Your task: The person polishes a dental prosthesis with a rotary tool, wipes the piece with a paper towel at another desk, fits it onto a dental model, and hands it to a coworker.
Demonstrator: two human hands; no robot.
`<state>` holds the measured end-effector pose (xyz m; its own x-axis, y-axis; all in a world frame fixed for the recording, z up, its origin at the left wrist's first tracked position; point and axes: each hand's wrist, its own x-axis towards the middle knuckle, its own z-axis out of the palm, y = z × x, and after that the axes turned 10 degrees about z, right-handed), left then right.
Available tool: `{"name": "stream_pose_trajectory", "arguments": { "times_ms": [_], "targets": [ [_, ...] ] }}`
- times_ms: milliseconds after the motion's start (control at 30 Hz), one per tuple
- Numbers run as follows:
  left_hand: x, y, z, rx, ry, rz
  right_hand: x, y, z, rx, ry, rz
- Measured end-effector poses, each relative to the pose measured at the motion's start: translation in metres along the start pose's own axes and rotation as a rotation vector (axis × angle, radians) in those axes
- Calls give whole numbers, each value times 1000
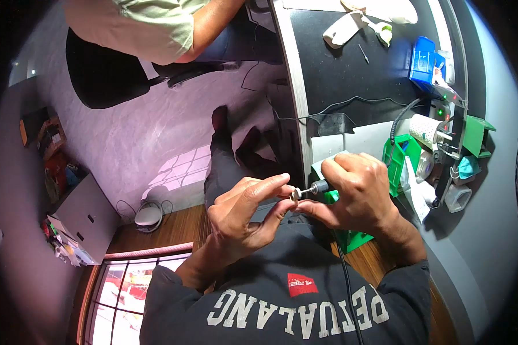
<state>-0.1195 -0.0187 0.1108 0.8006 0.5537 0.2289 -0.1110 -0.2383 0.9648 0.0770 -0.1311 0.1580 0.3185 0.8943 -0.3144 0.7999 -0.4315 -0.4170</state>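
My right hand is wrapped round a rotary tool handpiece, whose thin metal shaft points left. A small pale wheel-like bit is at the shaft's tip. Between the thumb and fingers of my left hand is a small gold-coloured ring-like piece, partly hidden by the fingertips. Bit and piece meet or nearly meet; I cannot tell which. My right thumb reaches across close to my left thumb. Down over my dark shirt runs a black cable.
A black-topped workbench bears a blue bin, a white bottle-like object and cables. Near my right hand are a green bin and a white roll. Another person sits at upper left beside a black chair.
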Motion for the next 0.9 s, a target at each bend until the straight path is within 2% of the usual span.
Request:
{"name": "stream_pose_trajectory", "arguments": {
  "times_ms": [100,300,900],
  "targets": [
    [-1,-1,1,5,1,8,1,-2,-3,-62,-51,5],
    [0,0,0,24,1,14,-3,0,-1,-68,29,20],
    [1,1,1,26,5,20,-5,0,-2,-73,44,-2]
  ]
}}
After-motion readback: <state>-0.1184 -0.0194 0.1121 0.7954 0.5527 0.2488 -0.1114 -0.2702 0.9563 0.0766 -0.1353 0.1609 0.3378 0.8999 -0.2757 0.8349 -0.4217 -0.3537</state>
